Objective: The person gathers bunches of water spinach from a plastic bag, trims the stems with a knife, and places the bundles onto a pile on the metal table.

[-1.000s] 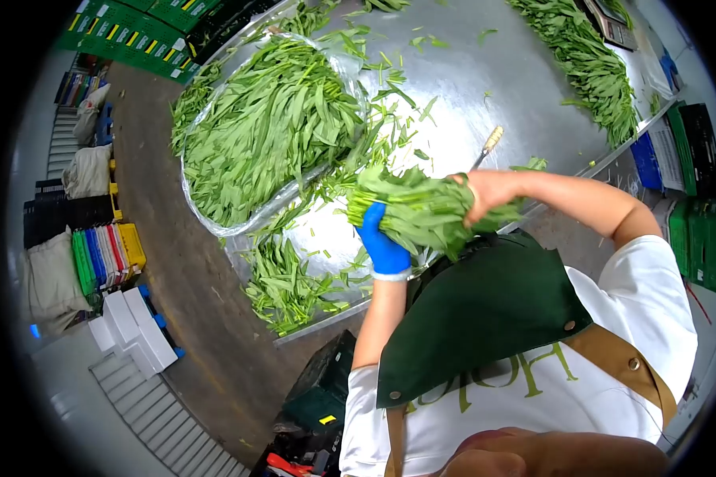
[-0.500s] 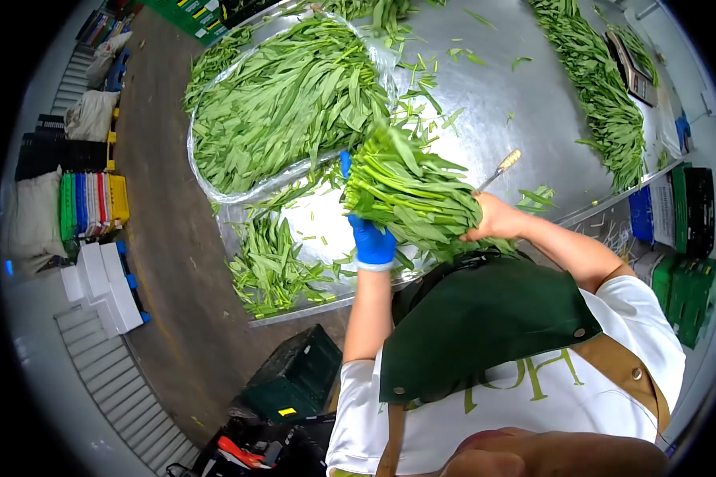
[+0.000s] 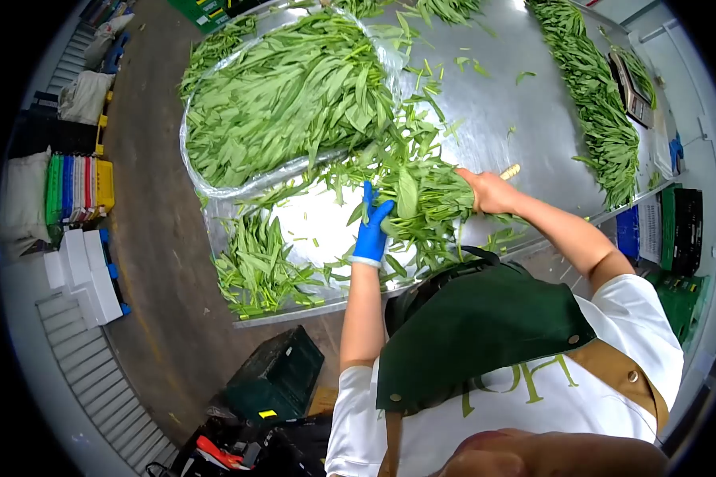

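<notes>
A loose bunch of leafy greens (image 3: pixel 433 199), long-leaved like water spinach, lies across the metal table in front of me. My right hand (image 3: pixel 493 193), bare, is closed round its right end. At the left end is my left hand (image 3: pixel 371 230) in a blue glove, fingers stretched and thumb apart, touching the leaves. Just beyond my right hand shows the pale handle of a knife (image 3: pixel 510 172); its blade is hidden. Up and left, a clear plastic bag (image 3: pixel 189 171) holds a big heap of greens (image 3: pixel 286 103).
Stray leaves and cut stems (image 3: pixel 266 266) lie at the metal table's (image 3: pixel 485 87) near left corner. Along the far right runs a long row of greens (image 3: pixel 593 103) beside a scale (image 3: pixel 632 91). A dark green crate (image 3: pixel 274 374) stands on the floor below the table edge.
The bunch has come down from a raised, tight hold and now spreads on the table. My left hand has loosened from its stem end; my right hand has moved slightly up.
</notes>
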The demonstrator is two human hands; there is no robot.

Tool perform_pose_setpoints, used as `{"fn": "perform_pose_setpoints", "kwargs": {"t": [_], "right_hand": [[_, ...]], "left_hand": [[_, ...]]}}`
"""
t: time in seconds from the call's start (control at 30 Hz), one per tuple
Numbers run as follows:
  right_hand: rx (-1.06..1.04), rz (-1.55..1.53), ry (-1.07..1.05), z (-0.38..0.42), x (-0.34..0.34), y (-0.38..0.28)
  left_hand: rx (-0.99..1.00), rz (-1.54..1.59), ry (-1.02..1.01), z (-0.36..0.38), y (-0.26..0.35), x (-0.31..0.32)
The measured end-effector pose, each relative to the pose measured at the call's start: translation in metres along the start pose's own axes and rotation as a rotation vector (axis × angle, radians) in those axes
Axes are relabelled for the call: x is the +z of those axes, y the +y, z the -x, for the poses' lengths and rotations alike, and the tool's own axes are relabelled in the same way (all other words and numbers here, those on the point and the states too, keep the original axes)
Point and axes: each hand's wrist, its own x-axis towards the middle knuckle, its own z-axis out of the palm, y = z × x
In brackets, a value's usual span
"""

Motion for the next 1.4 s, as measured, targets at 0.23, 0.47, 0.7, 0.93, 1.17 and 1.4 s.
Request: {"fn": "perform_pose_setpoints", "kwargs": {"t": [0.23,0.47,0.7,0.93,1.17,1.4], "right_hand": [[-0.06,0.205,0.046,0.023,-0.058,-0.036],[-0.121,0.362,0.159,0.057,-0.073,-0.053],[-0.191,0.398,0.196,0.068,-0.065,-0.048],[-0.295,0.473,0.159,0.061,-0.061,-0.067],[-0.278,0.532,0.201,0.084,-0.073,-0.053],[-0.41,0.596,0.186,0.069,-0.068,-0.065]], "left_hand": [[0.513,-1.193,0.078,-0.009,0.026,0.011],[0.185,-0.416,0.012,0.008,0.08,0.015],[0.19,-0.087,0.385,0.006,0.1,0.013],[0.556,-1.166,-0.406,0.017,0.088,0.091],[0.131,-0.142,0.203,-0.003,0.119,0.004],[0.088,-0.681,-0.245,-0.005,0.065,0.053]]}}
